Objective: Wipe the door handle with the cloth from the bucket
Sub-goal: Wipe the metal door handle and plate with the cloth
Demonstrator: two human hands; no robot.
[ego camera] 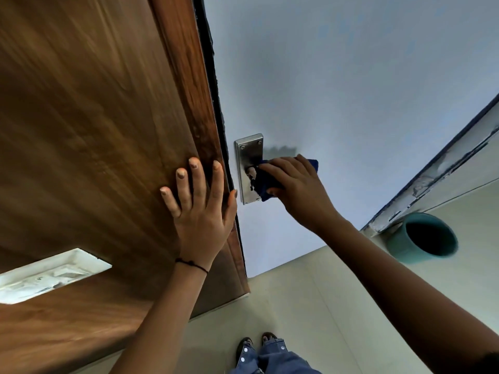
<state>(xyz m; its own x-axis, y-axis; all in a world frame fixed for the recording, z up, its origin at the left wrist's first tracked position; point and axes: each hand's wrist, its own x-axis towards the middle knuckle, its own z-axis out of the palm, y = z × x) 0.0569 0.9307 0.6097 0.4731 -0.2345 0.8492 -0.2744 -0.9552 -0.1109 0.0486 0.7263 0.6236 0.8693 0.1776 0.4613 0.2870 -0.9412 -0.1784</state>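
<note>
Pale blue door beside a brown wooden frame: the right hand has its fingers clenched around a dark blue cloth, pressing it over the handle on a steel plate. The left hand lies flat, fingers spread, on the frame. A teal round bucket stands on the floor nearby.

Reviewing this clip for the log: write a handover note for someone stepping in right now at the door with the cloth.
Left hand: open, flat against the wooden door frame, holding nothing.
Right hand: closed on the blue cloth, pressing it around the handle on the metal plate.
Teal bucket: on the floor to the right, by the wall; its inside looks dark, contents unclear.
Done: cloth fetched and on the handle.
Left: finish wiping the handle; how much is already wiped cannot be told.
</note>
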